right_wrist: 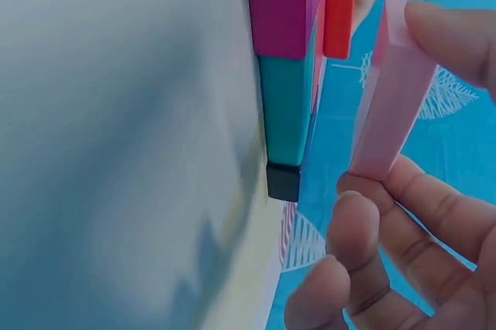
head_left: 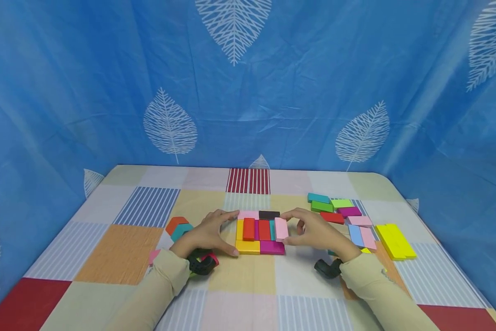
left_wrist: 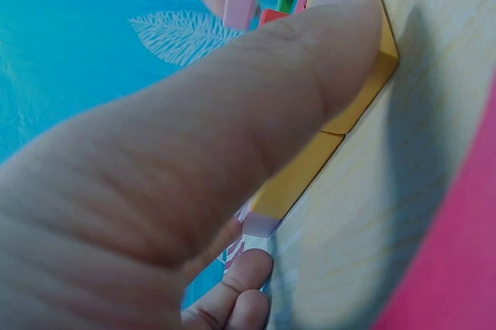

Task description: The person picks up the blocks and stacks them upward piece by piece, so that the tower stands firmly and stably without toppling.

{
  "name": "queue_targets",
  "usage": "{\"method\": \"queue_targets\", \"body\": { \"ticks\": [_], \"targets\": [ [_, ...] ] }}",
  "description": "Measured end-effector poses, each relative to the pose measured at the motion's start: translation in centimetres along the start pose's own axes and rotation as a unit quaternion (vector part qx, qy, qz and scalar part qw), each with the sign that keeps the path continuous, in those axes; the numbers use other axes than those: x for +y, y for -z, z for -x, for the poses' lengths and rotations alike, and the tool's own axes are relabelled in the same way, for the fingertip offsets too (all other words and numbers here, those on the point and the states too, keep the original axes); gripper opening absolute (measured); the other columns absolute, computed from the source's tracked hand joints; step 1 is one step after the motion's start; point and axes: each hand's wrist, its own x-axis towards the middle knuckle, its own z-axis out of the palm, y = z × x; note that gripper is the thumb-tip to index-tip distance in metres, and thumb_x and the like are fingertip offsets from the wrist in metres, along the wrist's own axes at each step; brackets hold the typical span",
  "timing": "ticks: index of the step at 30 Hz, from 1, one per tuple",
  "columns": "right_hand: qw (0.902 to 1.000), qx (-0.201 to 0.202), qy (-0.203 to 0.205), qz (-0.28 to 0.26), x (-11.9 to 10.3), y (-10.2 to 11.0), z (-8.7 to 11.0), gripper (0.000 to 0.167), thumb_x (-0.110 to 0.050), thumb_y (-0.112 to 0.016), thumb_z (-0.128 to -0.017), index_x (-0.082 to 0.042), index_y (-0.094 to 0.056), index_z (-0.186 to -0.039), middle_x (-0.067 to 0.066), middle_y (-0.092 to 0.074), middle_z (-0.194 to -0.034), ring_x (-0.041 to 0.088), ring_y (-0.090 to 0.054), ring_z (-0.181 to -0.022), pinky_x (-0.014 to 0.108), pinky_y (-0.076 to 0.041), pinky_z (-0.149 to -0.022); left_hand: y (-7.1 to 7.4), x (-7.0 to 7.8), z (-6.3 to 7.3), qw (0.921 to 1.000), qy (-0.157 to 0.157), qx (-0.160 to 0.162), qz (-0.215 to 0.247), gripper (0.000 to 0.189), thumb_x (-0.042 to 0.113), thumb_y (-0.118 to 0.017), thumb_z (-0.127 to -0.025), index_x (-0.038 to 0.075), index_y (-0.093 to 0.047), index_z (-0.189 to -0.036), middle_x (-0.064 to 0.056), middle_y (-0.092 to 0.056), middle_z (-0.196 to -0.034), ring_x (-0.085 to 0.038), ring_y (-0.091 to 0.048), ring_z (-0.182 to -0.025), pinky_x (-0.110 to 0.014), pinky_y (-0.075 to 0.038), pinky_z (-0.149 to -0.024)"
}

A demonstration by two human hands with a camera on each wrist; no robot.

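Observation:
In the head view, a flat rectangle of coloured blocks lies mid-table, with yellow blocks, a purple block and a black block along its edges. A red block sits on top of it. My right hand pinches a pink block between thumb and fingertips. The right wrist view shows this block raised off the layer, beside the teal block. My left hand spans the rectangle's left side, its thumb against a yellow block and its fingers at the far corner.
Loose blocks, among them a teal block, a blue block and yellow blocks, lie at the right. Orange and teal pieces are partly behind my left hand. A blue leaf-patterned curtain surrounds the table.

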Motion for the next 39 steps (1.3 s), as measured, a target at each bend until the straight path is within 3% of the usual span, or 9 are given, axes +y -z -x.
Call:
{"method": "queue_targets", "body": {
  "ticks": [9,24,30,35,39],
  "targets": [
    [0.9998,-0.006,0.002,0.018,-0.1,-0.9,-2.1,0.061,-0.024,-0.093,-0.084,-0.002,-0.070,-0.136,0.011,-0.069,-0.122,0.015,-0.056,-0.077,0.028,-0.052,-0.064,0.0,-0.1,0.0,1.0000,-0.008,-0.001,0.002,0.111,0.040,-0.099,-0.075,0.012,-0.042,-0.167,-0.021,-0.044,-0.159,-0.038,-0.040,-0.139,-0.065,-0.043,-0.116],
    [0.9993,-0.029,-0.013,0.018,-0.4,-1.7,-2.9,0.062,-0.023,-0.095,-0.083,-0.002,-0.069,-0.136,0.012,-0.064,-0.122,0.016,-0.054,-0.080,0.027,-0.051,-0.068,-0.2,0.1,0.1,1.0000,0.004,0.006,-0.002,0.111,0.039,-0.100,-0.074,0.015,-0.044,-0.166,-0.019,-0.046,-0.156,-0.037,-0.041,-0.137,-0.064,-0.045,-0.114],
    [0.9997,-0.021,-0.013,-0.003,-0.1,-0.8,-1.9,0.071,-0.024,-0.093,-0.086,-0.003,-0.062,-0.146,0.014,-0.064,-0.124,0.016,-0.056,-0.080,0.027,-0.052,-0.067,-0.4,0.2,0.0,1.0000,0.003,0.006,0.000,0.111,0.039,-0.100,-0.073,0.015,-0.044,-0.166,-0.019,-0.046,-0.156,-0.038,-0.041,-0.139,-0.066,-0.045,-0.114],
    [0.9989,0.012,0.011,-0.043,0.8,0.9,0.0,0.052,-0.016,-0.083,-0.095,0.003,-0.065,-0.140,0.021,-0.067,-0.122,0.019,-0.061,-0.089,0.028,-0.056,-0.072,-0.5,0.2,0.0,0.9999,0.007,0.011,0.002,0.111,0.039,-0.100,-0.073,0.016,-0.044,-0.166,-0.018,-0.045,-0.157,-0.038,-0.041,-0.141,-0.066,-0.045,-0.115],
    [0.9974,0.049,-0.009,-0.053,1.7,2.7,2.0,0.039,-0.013,-0.078,-0.100,0.003,-0.069,-0.135,0.021,-0.070,-0.121,0.023,-0.062,-0.095,0.029,-0.058,-0.073,-0.5,0.3,0.1,0.9999,0.006,0.014,0.001,0.111,0.038,-0.101,-0.073,0.016,-0.045,-0.166,-0.019,-0.046,-0.156,-0.038,-0.041,-0.140,-0.067,-0.045,-0.114]
  ]
}}
